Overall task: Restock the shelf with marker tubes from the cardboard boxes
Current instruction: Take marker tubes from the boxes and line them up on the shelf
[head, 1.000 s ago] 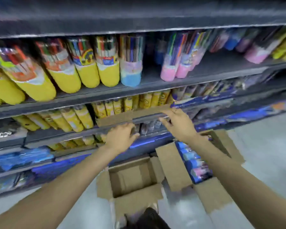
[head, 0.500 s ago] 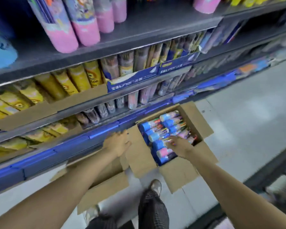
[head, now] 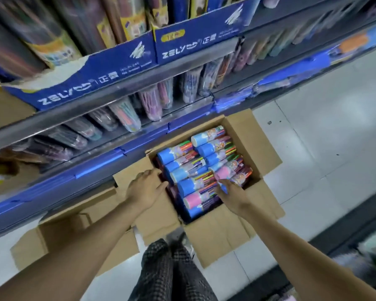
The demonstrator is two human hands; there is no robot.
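Cardboard flaps (head: 154,216) beside both hands, blue trays (head: 91,83) above.

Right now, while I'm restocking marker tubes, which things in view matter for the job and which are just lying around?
For the job:
- open cardboard box
- marker tubes inside it
- shelf
- left hand, right hand

Just lying about:
- second cardboard box
- blue display trays
- floor

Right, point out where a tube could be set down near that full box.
Bare white floor lies right of the full cardboard box, and its near flap is bare. The box itself is packed with marker tubes, both hands at it: left hand, right hand.
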